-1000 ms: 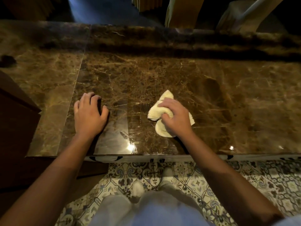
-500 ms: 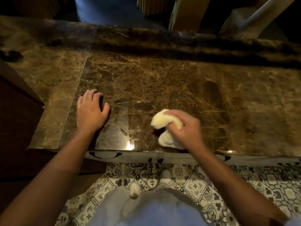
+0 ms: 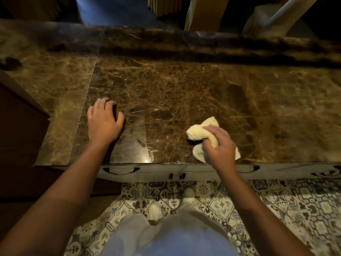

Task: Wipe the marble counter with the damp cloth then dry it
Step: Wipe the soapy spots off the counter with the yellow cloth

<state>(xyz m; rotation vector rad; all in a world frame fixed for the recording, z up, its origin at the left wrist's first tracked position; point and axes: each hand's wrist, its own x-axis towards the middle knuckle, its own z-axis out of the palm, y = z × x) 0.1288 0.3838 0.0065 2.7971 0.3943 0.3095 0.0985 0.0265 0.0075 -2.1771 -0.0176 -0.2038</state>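
A brown marble counter [image 3: 184, 85] with pale veins stretches across the view. My right hand [image 3: 219, 145] grips a bunched cream cloth [image 3: 201, 129] and presses it on the counter close to the front edge, right of centre. Part of the cloth sticks out left of and below the fingers. My left hand [image 3: 104, 121] rests palm down on the marble at the left, fingers curled, holding nothing.
A raised marble ledge [image 3: 184, 41] runs along the back. A dark wooden cabinet [image 3: 18, 126] stands at the left. A small dark object [image 3: 11, 61] lies at the far left. White drawer fronts [image 3: 184, 172] and patterned floor tiles [image 3: 276, 209] are below.
My right hand has slid the cloth to the right along the front edge of the counter. My left hand has stayed in place.
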